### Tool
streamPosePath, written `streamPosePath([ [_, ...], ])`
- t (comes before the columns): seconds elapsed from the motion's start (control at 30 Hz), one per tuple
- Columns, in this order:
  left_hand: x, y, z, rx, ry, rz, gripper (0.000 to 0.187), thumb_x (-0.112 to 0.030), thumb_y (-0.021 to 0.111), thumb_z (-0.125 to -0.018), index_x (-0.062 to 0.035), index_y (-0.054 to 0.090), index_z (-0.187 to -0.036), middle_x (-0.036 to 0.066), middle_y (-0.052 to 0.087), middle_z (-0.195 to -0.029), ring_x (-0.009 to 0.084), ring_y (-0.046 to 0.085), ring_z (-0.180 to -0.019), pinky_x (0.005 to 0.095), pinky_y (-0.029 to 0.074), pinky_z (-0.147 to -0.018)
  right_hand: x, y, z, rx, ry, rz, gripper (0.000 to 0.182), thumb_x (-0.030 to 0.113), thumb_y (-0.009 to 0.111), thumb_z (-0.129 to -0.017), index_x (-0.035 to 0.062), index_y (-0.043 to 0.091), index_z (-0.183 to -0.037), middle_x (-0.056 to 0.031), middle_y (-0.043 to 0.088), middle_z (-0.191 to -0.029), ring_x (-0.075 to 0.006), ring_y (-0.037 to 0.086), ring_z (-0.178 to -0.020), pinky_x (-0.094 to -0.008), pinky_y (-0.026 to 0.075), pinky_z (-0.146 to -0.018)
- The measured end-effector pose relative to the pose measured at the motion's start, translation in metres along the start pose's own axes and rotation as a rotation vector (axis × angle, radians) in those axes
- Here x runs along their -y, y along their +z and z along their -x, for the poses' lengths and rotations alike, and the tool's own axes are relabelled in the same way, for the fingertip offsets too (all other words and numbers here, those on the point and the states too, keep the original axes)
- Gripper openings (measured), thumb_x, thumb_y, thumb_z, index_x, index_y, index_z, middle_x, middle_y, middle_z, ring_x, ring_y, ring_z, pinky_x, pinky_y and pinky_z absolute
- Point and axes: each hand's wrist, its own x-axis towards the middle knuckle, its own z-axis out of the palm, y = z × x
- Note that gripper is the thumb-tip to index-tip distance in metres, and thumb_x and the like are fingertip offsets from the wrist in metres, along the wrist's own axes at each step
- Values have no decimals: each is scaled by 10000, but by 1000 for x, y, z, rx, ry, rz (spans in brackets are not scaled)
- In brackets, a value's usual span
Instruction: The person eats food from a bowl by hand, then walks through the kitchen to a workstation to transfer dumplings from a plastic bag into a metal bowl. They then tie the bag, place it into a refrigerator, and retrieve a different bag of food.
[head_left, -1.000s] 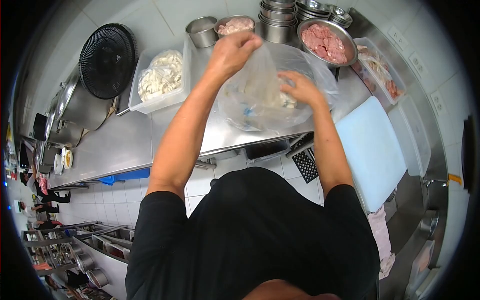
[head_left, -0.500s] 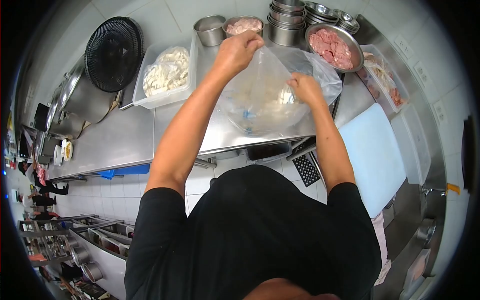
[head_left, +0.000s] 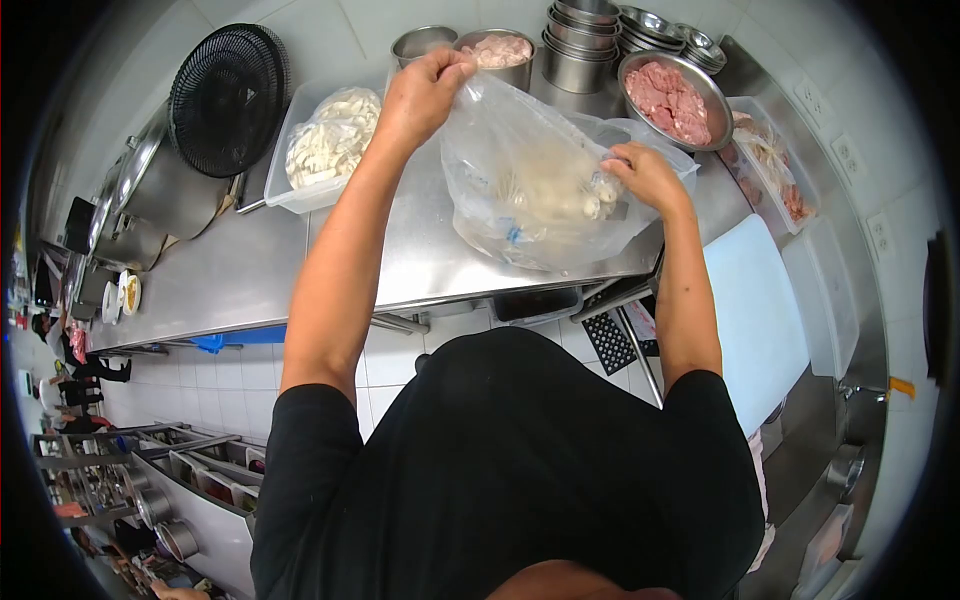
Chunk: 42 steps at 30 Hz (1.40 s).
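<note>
left hand [head_left: 420, 98] pinching the clear bag [head_left: 500, 130], right hand [head_left: 648, 180] gripping its other side, fingers narrow on both; bag's on the bench [head_left: 408, 255]. it could rip if tugged hard, spilling the pale food [head_left: 548, 205].

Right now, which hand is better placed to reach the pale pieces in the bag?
Probably the right hand: it is close beside the pale pieces, while the left hand holds the bag up, farther from them.

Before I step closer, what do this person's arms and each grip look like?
Short black sleeves leave both forearms bare, with no watch or bracelet visible. The left grip and right grip are ordinary ungloved hands; no cables show.
</note>
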Motion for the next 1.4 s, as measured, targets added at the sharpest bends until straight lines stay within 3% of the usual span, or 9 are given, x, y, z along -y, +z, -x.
streamPosePath([
  [0.23, -20, -11, -16, 99, -50, 360, 226, -259, 628, -972, -49, 679, -1035, -46, 605, -866, 52, 517, -805, 210, 429, -738, 27, -62, -19, -356, 174, -223, 245, 230, 635, -901, 39, 719, -1029, -164, 710, -872, -345, 672, -830, -407, 507, -794],
  [0.37, -24, -15, -11, 168, -27, 303, 242, -279, 643, -964, -51, 679, -1038, -43, 614, -872, 55, 531, -794, 213, 435, -729, 25, -51, -38, -215, -28, 68, 239, 230, 640, -924, 38, 709, -1050, -22, 645, -733, -90, 571, -643, -268, 482, -622],
  [0.6, -29, -25, -19, 181, -34, 416, 301, -323, 675, -939, -44, 670, -1053, -26, 632, -868, 58, 554, -756, 219, 461, -724, 63, -107, -59, -415, 371, -357, 293, 294, 608, -927, 63, 708, -1074, -134, 712, -857, -211, 668, -682, -341, 526, -706],
  [0.7, -21, -23, -30, 222, -110, 473, 383, -334, 690, -921, -27, 641, -1144, 3, 647, -956, 103, 595, -885, 273, 491, -837, 48, -123, -80, -427, 31, 53, 289, 299, 602, -949, 81, 700, -1112, 0, 606, -687, -54, 537, -618, -217, 407, -516],
  [0.73, -26, -24, -31, 204, -107, 530, 319, -323, 675, -934, -50, 639, -1095, -13, 634, -918, 88, 581, -841, 253, 479, -775, 44, -130, -84, -451, 197, -228, 329, 346, 594, -947, 77, 700, -1104, 13, 594, -692, -76, 534, -612, -240, 410, -512],
  [0.87, -53, -29, -31, 179, -110, 560, 202, -302, 635, -967, -101, 636, -995, -43, 611, -848, 60, 553, -765, 223, 459, -662, 91, -150, -92, -108, 164, -87, 261, 209, 602, -944, 47, 686, -1129, -3, 633, -724, -115, 584, -632, -271, 459, -557],
  [1.0, -80, -41, -42, 18, -25, 595, 225, -274, 609, -980, -58, 628, -1039, -4, 615, -927, 82, 576, -837, 246, 496, -718, 123, -181, -88, -298, 128, -506, 232, 186, 548, -961, 25, 646, -826, -18, 617, -677, -78, 527, -578, -245, 435, -510],
  [1.13, -116, -46, -57, 123, 117, 670, 297, -250, 586, -992, -2, 595, -1157, 59, 639, -1047, 130, 610, -929, 269, 524, -773, 143, -171, -82, -122, 36, -331, 227, 222, 587, -934, 13, 676, -923, -17, 632, -726, -81, 557, -634, -264, 484, -584],
  [1.4, -139, -28, -57, 232, 344, 624, 520, -321, 655, -951, -3, 510, -1336, 110, 629, -1178, 189, 618, -1056, 347, 510, -915, 160, -114, -97, -498, -84, -70, 338, 262, 660, -893, -7, 676, -1097, -156, 731, -974, -228, 682, -882, -346, 516, -809],
])
